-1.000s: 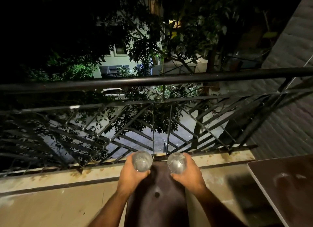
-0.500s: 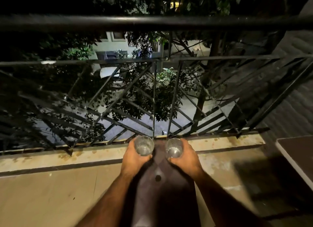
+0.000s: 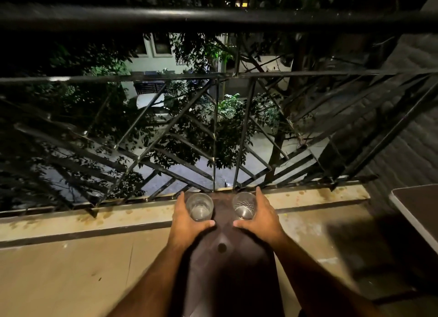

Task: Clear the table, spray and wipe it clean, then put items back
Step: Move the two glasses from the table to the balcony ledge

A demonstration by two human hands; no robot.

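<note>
Our left hand (image 3: 187, 218) and right hand (image 3: 260, 216) each wrap fingers around a clear drinking glass (image 3: 199, 206), (image 3: 243, 205), probably carrying them off the dark counter (image 3: 419, 205).

Left hand (image 3: 187, 222), right hand (image 3: 262, 218) each grip glass, by railing (image 3: 213, 18).

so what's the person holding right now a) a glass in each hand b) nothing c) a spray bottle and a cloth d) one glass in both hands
a, the left hand grips one clear glass and the right hand grips another glass, side by side near the railing.
</note>
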